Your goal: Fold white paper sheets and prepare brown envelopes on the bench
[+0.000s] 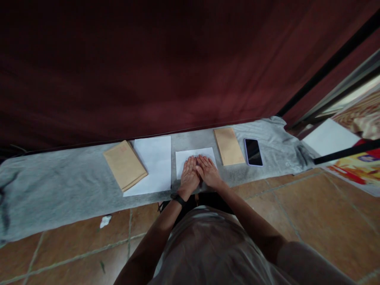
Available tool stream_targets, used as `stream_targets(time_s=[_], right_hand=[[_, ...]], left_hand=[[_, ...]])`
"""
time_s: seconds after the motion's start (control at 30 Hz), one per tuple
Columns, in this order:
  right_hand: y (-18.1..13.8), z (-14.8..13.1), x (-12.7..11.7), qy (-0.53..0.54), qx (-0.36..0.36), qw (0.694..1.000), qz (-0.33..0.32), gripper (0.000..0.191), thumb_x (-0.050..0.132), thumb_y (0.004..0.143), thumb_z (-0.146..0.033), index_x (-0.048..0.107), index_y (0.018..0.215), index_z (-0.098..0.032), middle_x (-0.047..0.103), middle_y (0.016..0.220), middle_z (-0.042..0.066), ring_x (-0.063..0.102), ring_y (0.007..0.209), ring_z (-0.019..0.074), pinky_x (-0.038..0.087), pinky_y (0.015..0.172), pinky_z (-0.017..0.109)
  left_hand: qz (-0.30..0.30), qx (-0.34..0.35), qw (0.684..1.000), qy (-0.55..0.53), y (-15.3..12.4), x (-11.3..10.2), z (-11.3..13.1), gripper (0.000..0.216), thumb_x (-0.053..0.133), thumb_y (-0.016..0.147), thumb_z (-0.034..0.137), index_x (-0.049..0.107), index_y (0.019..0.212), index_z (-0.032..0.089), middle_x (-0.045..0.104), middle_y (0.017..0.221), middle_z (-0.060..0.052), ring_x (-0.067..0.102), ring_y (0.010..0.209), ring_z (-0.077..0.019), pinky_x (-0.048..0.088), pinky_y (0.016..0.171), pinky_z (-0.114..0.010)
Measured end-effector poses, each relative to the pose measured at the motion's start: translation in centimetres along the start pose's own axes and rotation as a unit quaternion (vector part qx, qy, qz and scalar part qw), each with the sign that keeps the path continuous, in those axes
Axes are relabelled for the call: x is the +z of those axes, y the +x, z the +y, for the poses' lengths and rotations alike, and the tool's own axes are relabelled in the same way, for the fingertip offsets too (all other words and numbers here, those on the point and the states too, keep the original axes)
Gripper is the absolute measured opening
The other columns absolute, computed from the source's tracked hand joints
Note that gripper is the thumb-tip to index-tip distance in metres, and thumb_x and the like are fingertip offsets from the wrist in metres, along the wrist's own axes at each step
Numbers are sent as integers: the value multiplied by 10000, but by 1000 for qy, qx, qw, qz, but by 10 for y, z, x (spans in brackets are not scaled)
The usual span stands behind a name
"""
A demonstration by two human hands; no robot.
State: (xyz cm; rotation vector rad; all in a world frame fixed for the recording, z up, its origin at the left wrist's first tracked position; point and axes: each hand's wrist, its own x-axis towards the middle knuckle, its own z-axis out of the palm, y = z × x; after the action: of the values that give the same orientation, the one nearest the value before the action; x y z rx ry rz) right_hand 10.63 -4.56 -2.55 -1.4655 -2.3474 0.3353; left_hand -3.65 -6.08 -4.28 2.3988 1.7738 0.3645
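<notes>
A folded-size sheet of white paper [181, 156] lies on the grey cloth in front of me, partly covered by both palms. My left hand [190, 174] rests flat on it with fingers stretched out, a dark band round that wrist. Beside it my right hand [208, 172] is also laid flat on the paper, its thumb touching the left hand. Left of the hands is a larger stack of white paper [157, 166], and brown envelopes [124, 164] overlap its left edge. To the right sits another brown envelope [229, 146], apart from the hands.
A phone [253, 152] with a pale purple edge lies right of the single envelope. The grey cloth [65, 186] covers a long narrow bench against a dark red curtain [166, 79]. White crumpled paper [105, 221] lies on the tiled floor. A colourful printed board [359, 166] stands at right.
</notes>
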Motion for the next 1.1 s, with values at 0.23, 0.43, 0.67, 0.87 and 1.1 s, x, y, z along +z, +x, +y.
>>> stream_targets(time_s=[0.23,0.43,0.67,0.87,1.1], right_hand=[[-4,11,17,-45,11,999,23,546,356,1063,-405,419,1534,-134,408,1592,118,349,1491,256,255,1232,466],[-13,17,24,-72,69,992,74,581,324,1067,-401,373,1547,-76,392,1593,170,354,1484,281,281,1208,473],[-25,18,27,-80,121,984,109,644,345,1060,-435,346,1541,-6,376,1580,251,346,1480,330,315,1185,508],[-26,12,19,-58,123,984,111,631,320,1064,-413,311,1563,-27,348,1598,237,317,1497,339,309,1190,546],[21,5,1,-25,27,999,31,535,283,1074,-360,449,1511,-101,429,1578,142,337,1498,261,294,1223,470]], left_hand=[[35,-42,999,-2,-4,1,-15,611,317,987,217,257,1558,6,258,1645,-214,146,1557,-273,240,1257,-501],[63,-123,990,12,-10,-1,-21,609,331,999,252,272,1553,6,273,1636,-223,180,1551,-280,231,1257,-501],[100,-197,975,18,-14,-1,-15,601,322,1004,252,296,1540,-18,319,1608,-254,229,1534,-315,262,1241,-517],[121,-174,977,7,-8,-6,-6,624,329,999,254,246,1564,3,312,1611,-250,214,1539,-317,254,1238,-564],[45,-23,999,-10,19,-2,-6,595,324,982,193,289,1548,15,320,1622,-214,177,1551,-266,246,1257,-502]])
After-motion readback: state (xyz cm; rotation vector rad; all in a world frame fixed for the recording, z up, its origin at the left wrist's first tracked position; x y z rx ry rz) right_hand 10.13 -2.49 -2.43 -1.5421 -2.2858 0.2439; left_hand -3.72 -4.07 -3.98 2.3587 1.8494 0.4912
